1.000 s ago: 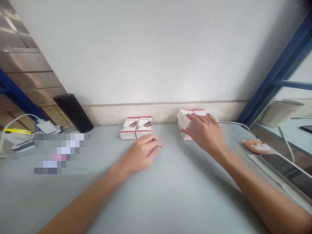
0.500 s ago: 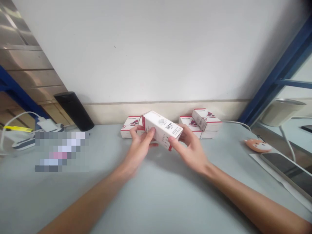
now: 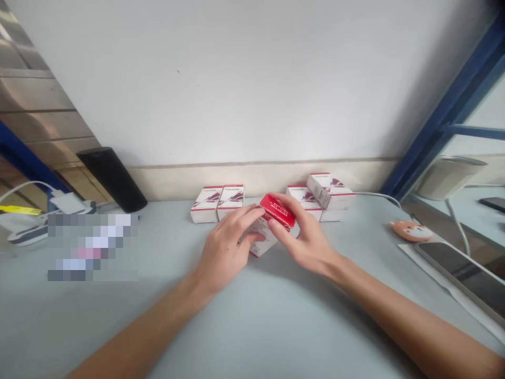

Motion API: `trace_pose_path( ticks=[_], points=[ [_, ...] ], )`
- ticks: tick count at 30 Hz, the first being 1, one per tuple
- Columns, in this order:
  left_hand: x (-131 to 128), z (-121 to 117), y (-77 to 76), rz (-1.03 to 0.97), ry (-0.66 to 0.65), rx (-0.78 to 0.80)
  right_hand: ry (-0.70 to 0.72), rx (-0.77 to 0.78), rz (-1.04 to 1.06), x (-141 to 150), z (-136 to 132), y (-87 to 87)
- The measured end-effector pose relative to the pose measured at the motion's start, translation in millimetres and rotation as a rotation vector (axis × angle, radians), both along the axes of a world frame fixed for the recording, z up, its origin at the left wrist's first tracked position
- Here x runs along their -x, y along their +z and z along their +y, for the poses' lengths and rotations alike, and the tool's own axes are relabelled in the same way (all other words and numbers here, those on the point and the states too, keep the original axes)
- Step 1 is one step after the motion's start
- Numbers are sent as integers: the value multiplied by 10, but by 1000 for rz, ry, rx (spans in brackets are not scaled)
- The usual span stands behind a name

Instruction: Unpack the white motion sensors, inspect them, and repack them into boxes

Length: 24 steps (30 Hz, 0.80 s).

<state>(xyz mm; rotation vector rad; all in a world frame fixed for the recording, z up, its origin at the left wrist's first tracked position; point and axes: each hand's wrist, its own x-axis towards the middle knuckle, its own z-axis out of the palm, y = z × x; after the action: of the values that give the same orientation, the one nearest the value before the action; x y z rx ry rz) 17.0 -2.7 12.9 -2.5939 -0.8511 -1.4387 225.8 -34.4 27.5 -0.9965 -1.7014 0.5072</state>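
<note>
My left hand (image 3: 229, 245) and my right hand (image 3: 303, 234) hold a small white carton with red ends (image 3: 277, 210) between them, just above the table. Its red end faces up and tilts toward me, and my fingers cover much of its white side. Behind my left hand, a pair of white-and-red cartons (image 3: 216, 203) stands side by side against the wall. Behind my right hand, a similar carton (image 3: 329, 190) lies tilted on top of others (image 3: 302, 196).
The pale grey table (image 3: 300, 316) meets a white wall at the back. A black cylinder (image 3: 111, 179) lies at the back left near a power strip with cables (image 3: 27, 234). On the right are a fox-shaped computer mouse (image 3: 411, 230) and a phone (image 3: 461, 268).
Both hands have lifted a carton from the table and turned it, so its red end now faces up instead of its white side. The hands have moved closer together.
</note>
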Motion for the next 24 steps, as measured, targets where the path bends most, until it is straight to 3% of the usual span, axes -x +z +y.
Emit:
trace_pose_path(
  ticks=[15, 24],
  points=[
    [31, 26, 28, 107, 63, -118, 86, 61, 39, -109, 16, 48],
    [84, 58, 80, 165, -12, -94, -100, 95, 179, -89, 54, 131]
  ],
)
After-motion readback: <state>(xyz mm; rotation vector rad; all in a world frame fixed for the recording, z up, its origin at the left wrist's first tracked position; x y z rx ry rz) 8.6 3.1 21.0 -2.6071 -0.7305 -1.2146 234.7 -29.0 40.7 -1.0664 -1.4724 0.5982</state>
